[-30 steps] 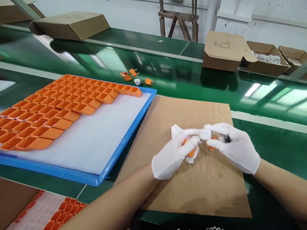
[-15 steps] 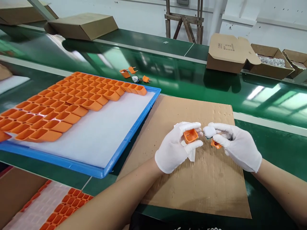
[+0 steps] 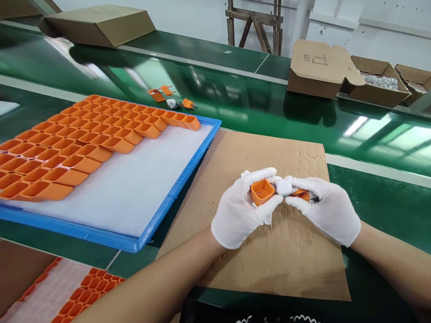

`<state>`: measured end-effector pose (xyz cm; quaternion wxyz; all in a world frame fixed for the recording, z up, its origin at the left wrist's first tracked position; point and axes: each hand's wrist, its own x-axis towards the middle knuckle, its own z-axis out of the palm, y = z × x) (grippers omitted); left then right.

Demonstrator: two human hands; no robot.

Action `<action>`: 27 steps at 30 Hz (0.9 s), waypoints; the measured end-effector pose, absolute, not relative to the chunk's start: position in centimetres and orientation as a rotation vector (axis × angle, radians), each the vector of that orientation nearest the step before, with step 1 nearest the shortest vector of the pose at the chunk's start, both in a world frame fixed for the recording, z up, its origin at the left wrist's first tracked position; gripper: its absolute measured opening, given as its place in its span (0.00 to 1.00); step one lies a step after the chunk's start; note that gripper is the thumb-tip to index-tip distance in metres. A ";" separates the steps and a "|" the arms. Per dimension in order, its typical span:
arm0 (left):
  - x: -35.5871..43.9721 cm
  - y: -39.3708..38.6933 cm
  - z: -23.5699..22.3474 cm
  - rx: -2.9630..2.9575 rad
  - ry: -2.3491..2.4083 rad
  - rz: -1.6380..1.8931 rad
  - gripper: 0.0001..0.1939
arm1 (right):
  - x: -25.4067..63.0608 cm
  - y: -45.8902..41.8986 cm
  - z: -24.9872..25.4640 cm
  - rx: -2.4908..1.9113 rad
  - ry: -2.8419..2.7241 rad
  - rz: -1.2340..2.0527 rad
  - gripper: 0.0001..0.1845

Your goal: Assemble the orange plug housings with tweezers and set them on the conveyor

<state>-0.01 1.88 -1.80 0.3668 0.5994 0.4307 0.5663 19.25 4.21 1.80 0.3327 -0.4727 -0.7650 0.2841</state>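
Both my hands wear white gloves and meet over a brown cardboard sheet [image 3: 286,260]. My left hand [image 3: 240,211] is closed round a small orange plastic shell [image 3: 261,191], its open side up, with a scrap of white cloth under it. My right hand [image 3: 325,208] pinches a small white part [image 3: 283,187] joined by thin wires to an orange piece [image 3: 301,194]. The white part touches the shell's right edge.
A blue tray [image 3: 175,193] with a white liner holds several rows of orange shells [image 3: 81,143] at left. Loose orange plug parts [image 3: 171,96] lie on the green belt. Cardboard boxes [image 3: 318,69] stand at the back right, another [image 3: 97,24] at back left.
My hands have drawn together again. The white part, apart from the shell half a second ago, now touches its edge. The view has shifted slightly.
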 end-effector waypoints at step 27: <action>-1.1 2.5 -1.8 1.804 1.012 1.397 0.20 | 20.0 3.9 1.9 -0.947 -1.988 0.495 0.23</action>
